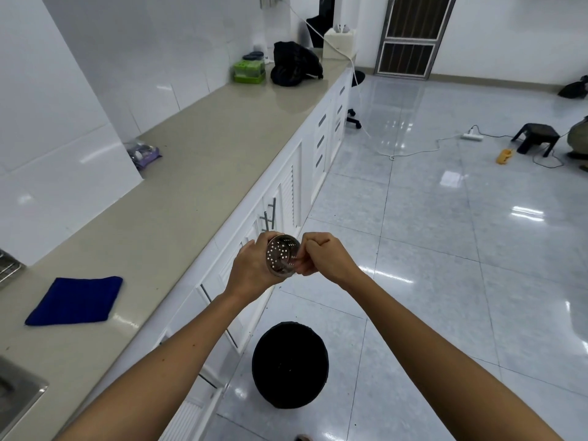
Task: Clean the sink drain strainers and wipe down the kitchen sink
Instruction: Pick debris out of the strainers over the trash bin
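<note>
Head view: left hand grips perforated round steel drain strainer; right hand pinches its rim above the black round bin.

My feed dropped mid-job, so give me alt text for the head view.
The left hand and right hand hold a perforated metal strainer out over the tiled floor, a black bin below. A folded blue cloth lies on the beige counter at left, and a sink corner shows bottom left.

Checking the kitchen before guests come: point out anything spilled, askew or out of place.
A white cable trails loose across the floor to a power strip, a trip risk. A few dark specks dot it near the black bin.
</note>
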The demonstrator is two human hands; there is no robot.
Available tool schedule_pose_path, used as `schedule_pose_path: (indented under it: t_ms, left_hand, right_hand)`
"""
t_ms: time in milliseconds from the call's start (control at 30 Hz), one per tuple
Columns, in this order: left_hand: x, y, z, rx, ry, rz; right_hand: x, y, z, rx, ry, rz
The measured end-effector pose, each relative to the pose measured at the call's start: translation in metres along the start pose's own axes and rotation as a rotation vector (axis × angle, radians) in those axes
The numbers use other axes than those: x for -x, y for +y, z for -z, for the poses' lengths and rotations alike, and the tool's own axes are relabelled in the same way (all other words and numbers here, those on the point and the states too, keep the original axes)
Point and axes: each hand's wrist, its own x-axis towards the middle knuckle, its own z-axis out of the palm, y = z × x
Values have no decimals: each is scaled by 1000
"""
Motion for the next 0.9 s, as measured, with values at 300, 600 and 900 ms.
schedule_pose_path:
  t_ms: [300, 600, 900]
  left_hand:
    - [8, 4, -3, 29, -36, 57]
    - [9, -1, 7, 66, -49, 113]
    - [5, 1, 3, 36, 4, 100]
  right_hand:
    - [-7, -9, -1, 563, 171, 373]
    - [-4, -10, 1, 557, 65, 397]
    - [0, -18, -7, 171, -55, 98]
